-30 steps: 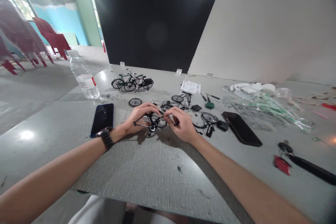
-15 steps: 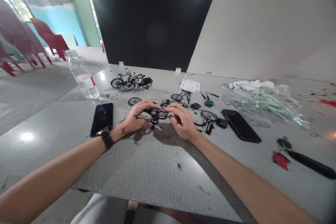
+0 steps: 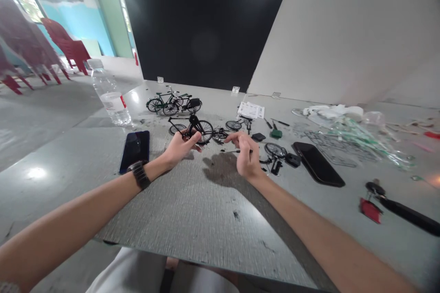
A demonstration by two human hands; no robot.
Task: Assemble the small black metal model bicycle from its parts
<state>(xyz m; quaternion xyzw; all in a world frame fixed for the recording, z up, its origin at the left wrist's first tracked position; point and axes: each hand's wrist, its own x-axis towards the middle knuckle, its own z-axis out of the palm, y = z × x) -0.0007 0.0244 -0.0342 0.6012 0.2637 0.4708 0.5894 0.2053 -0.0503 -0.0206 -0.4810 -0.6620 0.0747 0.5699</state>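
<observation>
My left hand (image 3: 182, 149) is closed around the lower part of a black model bicycle frame (image 3: 195, 123), which has one spoked wheel (image 3: 206, 131) fitted at its right end. The frame is held up just above the table, tilted. My right hand (image 3: 246, 153) is apart from it, with the index finger stretched left and the other fingers loosely bent. That fingertip is near a small dark cluster of bicycle parts (image 3: 219, 135); whether it touches them is unclear. A small dark piece shows by the right thumb. Behind the held frame lies a loose wheel (image 3: 177, 129), partly hidden.
Two assembled model bicycles (image 3: 173, 102) stand at the back. A water bottle (image 3: 112, 100) and a phone (image 3: 135, 149) are at left. On the right are bicycle parts (image 3: 275, 150), a green-handled tool (image 3: 275, 133), another phone (image 3: 318, 164), clear plastic packaging (image 3: 364, 135) and keys (image 3: 375, 187).
My left hand has turned the model bicycle frame more upright, so its wheel now shows on the right. My right hand has let go of it and moved right.
</observation>
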